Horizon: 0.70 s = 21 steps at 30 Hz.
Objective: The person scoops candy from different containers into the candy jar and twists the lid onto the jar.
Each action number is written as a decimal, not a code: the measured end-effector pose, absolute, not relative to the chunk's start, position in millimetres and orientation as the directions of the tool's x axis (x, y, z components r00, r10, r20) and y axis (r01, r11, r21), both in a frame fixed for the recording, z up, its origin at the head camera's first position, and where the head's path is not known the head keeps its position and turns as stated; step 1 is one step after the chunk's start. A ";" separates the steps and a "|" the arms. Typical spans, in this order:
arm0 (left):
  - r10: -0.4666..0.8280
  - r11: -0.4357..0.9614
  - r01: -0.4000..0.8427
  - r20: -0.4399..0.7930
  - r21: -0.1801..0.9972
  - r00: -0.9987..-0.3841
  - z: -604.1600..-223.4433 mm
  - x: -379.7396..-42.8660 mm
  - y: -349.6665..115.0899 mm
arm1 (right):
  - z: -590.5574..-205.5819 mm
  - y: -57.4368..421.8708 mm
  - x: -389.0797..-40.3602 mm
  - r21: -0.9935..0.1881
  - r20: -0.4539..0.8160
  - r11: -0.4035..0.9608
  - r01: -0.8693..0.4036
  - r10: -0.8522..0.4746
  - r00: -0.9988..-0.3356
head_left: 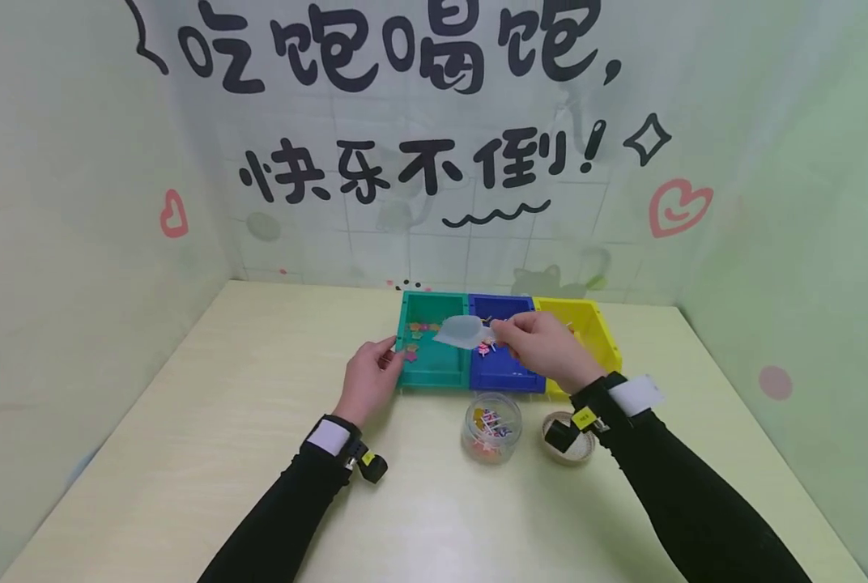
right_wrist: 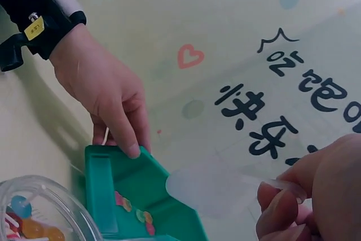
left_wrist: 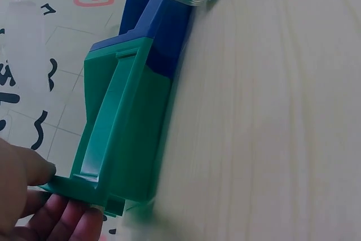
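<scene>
My left hand (head_left: 368, 382) holds the left edge of the green bin (head_left: 434, 374), thumb on the rim and fingers against the outside, as the left wrist view shows. My right hand (head_left: 548, 346) pinches the handle of a translucent white scoop (head_left: 460, 332). The scoop hangs over the green and blue bins, its wide end pointing left. Whether anything lies in it I cannot tell. Several small colourful pieces (right_wrist: 144, 216) lie in the green bin. More pieces (head_left: 485, 348) are in the blue bin (head_left: 503, 380), partly hidden by the scoop and right hand.
The yellow bin (head_left: 597, 324) adjoins the blue one on the right, partly behind my right arm. In front stands a clear jar (head_left: 491, 453) with colourful pieces inside. Right of it lies a round, beige-rimmed object (head_left: 574, 458). A printed backdrop (head_left: 419, 243) rises behind the bins.
</scene>
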<state>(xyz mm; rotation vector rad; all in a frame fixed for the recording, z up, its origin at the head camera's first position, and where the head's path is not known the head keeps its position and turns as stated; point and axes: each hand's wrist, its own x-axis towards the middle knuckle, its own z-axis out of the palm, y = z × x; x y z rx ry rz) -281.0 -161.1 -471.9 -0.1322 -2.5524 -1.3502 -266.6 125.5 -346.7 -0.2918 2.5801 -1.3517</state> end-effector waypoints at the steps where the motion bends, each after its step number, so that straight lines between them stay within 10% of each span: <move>1: -0.036 0.565 0.191 0.256 0.803 -0.966 -472.5 -280.6 -161.4 | -350.0 119.9 -268.8 -0.813 -0.108 0.578 -0.068 -0.265 -0.958; 21: -0.007 0.556 0.189 0.232 0.810 -0.973 -473.1 -277.7 -165.1 | -386.5 50.7 -286.0 -0.842 -0.281 0.516 0.161 -0.164 -0.945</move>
